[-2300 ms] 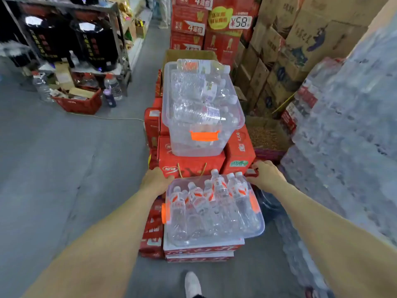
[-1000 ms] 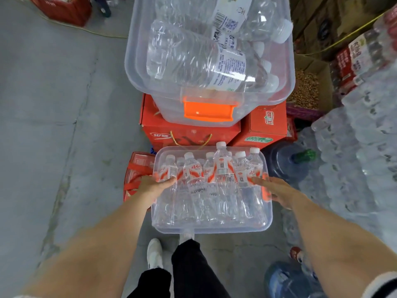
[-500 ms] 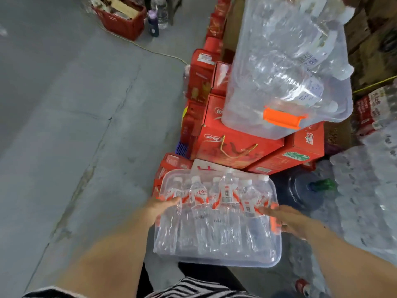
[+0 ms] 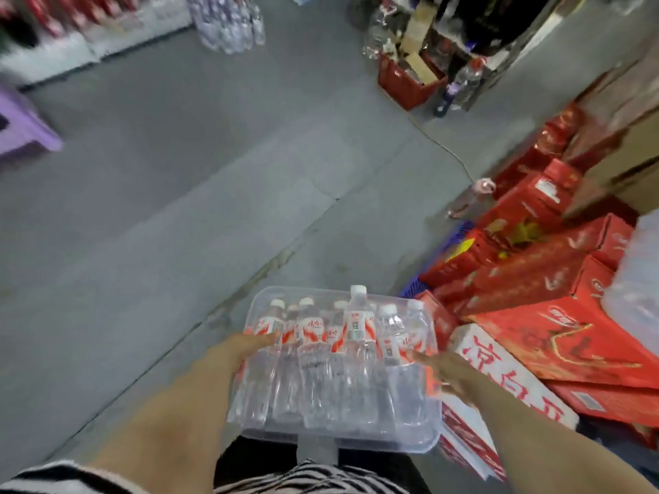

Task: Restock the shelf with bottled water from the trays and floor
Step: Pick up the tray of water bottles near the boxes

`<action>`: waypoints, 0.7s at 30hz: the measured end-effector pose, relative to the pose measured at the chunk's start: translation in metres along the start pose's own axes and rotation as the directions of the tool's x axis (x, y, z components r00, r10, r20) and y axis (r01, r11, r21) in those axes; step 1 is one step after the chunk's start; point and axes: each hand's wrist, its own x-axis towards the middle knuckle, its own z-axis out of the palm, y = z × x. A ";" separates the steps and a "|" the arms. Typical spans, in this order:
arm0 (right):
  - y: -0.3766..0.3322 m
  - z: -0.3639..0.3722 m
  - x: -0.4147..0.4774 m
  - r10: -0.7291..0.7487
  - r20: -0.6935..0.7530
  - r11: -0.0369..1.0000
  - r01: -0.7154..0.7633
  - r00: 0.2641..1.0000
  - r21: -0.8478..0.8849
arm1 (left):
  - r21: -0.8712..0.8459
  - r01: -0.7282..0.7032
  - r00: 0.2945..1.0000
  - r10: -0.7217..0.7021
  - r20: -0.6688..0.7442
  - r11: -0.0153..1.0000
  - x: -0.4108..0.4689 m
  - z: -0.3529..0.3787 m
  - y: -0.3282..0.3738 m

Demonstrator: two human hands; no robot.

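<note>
water bottles (image 4: pixel 356 326) in tray (image 4: pixel 422 440), left hand (image 4: pixel 246 347), right hand (image 4: pixel 445 369) gripping sides

Shirt (image 4: pixel 310 476): narrow black-and-white stripes, showing along the lower edge of the view.
Left sleeve (image 4: pixel 53 476): the same striped cloth, at the lower-left corner, where the bare arm emerges.
Trousers (image 4: pixel 256 455): plain black, just above the stripes.
Left forearm (image 4: pixel 160 422): bare to the wrist.
Right forearm (image 4: pixel 535 433): bare to the wrist.
Left hand (image 4: pixel 246 351): bare.
Right hand (image 4: pixel 444 369): bare; pale nails on the fingers (image 4: pixel 445 384).
</note>
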 end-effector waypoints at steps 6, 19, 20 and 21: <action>-0.165 0.116 0.011 -0.148 0.107 0.976 0.163 0.983 -0.143 | -0.179 -0.157 0.943 0.094 -0.320 0.971 -0.075 -0.139 0.019; -0.499 0.332 0.067 -0.176 0.390 0.771 0.373 0.904 -0.516 | -0.455 -0.149 0.868 -0.104 -0.485 0.878 -0.072 -0.395 0.051; -0.525 0.349 0.068 -0.172 0.402 0.761 0.380 0.900 -0.526 | -0.488 -0.153 0.864 -0.123 -0.488 0.859 -0.072 -0.415 0.056; -0.550 0.366 0.065 -0.172 0.400 0.749 0.383 0.900 -0.540 | -0.512 -0.152 0.864 -0.137 -0.484 0.845 -0.072 -0.434 0.062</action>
